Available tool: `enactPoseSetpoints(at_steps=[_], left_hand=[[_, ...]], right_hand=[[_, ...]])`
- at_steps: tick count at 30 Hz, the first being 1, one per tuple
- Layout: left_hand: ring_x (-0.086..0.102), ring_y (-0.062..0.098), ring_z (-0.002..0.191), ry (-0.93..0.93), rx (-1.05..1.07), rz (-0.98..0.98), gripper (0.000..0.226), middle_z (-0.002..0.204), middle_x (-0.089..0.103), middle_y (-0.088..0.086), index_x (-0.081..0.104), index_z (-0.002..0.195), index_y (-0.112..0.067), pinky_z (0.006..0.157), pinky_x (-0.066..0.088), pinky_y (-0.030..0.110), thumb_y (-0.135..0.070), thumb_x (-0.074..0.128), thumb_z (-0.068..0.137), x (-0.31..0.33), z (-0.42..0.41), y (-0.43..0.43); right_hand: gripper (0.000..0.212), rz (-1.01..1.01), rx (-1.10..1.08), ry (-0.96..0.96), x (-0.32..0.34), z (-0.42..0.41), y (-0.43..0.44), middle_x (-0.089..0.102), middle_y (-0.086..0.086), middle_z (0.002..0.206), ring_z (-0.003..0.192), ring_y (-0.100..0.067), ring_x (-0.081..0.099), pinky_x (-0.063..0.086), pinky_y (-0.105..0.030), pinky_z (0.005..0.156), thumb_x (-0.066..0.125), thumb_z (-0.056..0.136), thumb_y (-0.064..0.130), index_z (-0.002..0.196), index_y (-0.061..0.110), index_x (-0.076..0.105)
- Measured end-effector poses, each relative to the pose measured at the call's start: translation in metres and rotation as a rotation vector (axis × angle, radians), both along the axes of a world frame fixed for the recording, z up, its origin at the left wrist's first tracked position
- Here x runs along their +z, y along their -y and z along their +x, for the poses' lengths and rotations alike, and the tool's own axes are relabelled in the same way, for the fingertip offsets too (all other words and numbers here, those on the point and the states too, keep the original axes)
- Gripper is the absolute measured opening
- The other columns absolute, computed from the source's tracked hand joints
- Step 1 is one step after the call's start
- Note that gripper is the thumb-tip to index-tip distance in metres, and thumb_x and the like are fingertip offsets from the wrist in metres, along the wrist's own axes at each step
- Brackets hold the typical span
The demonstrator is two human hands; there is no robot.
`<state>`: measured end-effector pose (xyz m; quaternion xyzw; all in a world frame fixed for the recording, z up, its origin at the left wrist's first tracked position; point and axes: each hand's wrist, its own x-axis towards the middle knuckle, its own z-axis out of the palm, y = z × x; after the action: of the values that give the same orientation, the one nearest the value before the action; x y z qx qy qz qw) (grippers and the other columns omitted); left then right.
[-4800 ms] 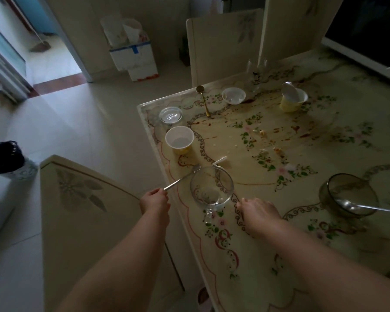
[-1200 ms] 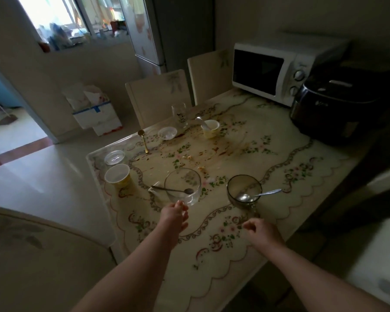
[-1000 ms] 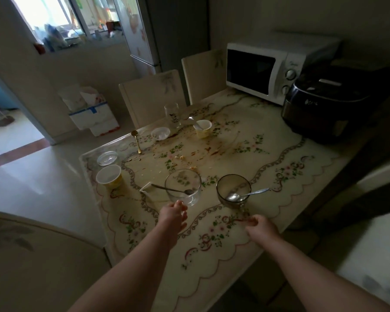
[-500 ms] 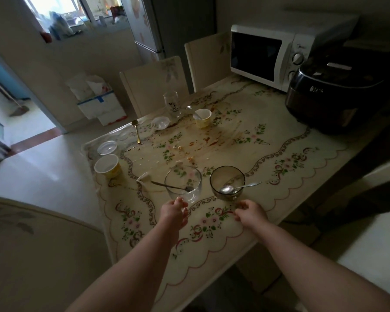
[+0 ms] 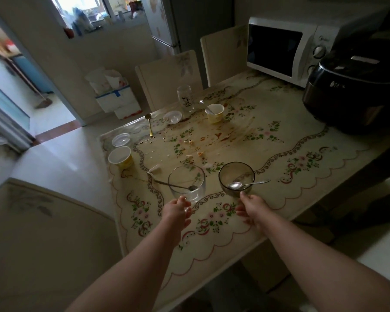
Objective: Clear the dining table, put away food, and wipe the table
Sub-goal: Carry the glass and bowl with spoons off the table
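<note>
far-left stuff: yellow cup (image 5: 119, 156) with a clear plastic lid (image 5: 121, 139) just beyond it, parked around 9 o'clock on the table (image 5: 297, 176), right by the left edge. nobody's on these yet
gold spoon: (image 5: 149, 126) lying flat at roughly 10-11 o'clock, bowl end toward the far edge
left hand: (image 5: 177, 210) at 6 o'clock, fingers curled round the near side of the clear glass bowl (image 5: 187, 176), on what looks like a small handle. so it's got hold of it
clear bowl's spoon: (image 5: 173, 185) leaning inside, handle poking out over the rim toward 9
back row: small white dish (image 5: 172, 117), printed drinking glass (image 5: 185, 99) and a second yellow cup with a spoon in it (image 5: 215, 113), all up around 12
mess: crumbs (image 5: 190, 142) and a reddish smear (image 5: 218, 136) pretty much dead centre
dark glass bowl: (image 5: 236, 174) just right of the clear one, looks like it's sitting on the cloth, its spoon (image 5: 235, 185) pointing to 3
right hand: (image 5: 250, 206) thumb up against the bowl's near wall, other fingers tucked below. honestly can't tell if it's a real grip or only a touch
step: clearing stage, early I'd say. two bowls first, wiping's a long way off
next move: firm up the right-hand hold, then lift both bowls level so the spoons don't slide out
far right: microwave (image 5: 286, 46) and black cooker (image 5: 356, 86) at 1-3 o'clock, out of the way
</note>
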<state>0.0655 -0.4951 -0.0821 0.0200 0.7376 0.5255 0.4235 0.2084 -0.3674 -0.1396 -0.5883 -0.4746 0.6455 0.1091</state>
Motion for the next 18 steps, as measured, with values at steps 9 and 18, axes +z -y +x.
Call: enactPoseSetpoints(at_steps=[9, 18], left_hand=[[0.050, 0.014, 0.071, -0.029, -0.072, -0.022, 0.029, 0.082, 0.055, 0.006, 0.057, 0.089, -0.009, 0.062, 0.044, 0.024, -0.028, 0.039, 0.102, -0.001, -0.022, 0.007], [0.052, 0.015, 0.074, -0.028, -0.186, 0.013, 0.029, 0.084, 0.056, 0.007, 0.057, 0.089, -0.010, 0.062, 0.043, 0.025, -0.027, 0.038, 0.102, 0.008, -0.043, 0.016]], right_hand=[[0.026, 0.068, -0.143, -0.007, 0.003, -0.012, 0.006, 0.060, -0.008, 0.085, 0.066, -0.015, 0.055, 0.040, -0.022, 0.051, 0.037, 0.102, 0.026, 0.080, 0.020, 0.049], [0.025, 0.088, -0.246, 0.007, 0.016, -0.013, 0.042, 0.061, -0.007, 0.081, 0.068, -0.015, 0.056, 0.039, -0.021, 0.052, 0.036, 0.102, 0.026, 0.084, 0.019, 0.050]])
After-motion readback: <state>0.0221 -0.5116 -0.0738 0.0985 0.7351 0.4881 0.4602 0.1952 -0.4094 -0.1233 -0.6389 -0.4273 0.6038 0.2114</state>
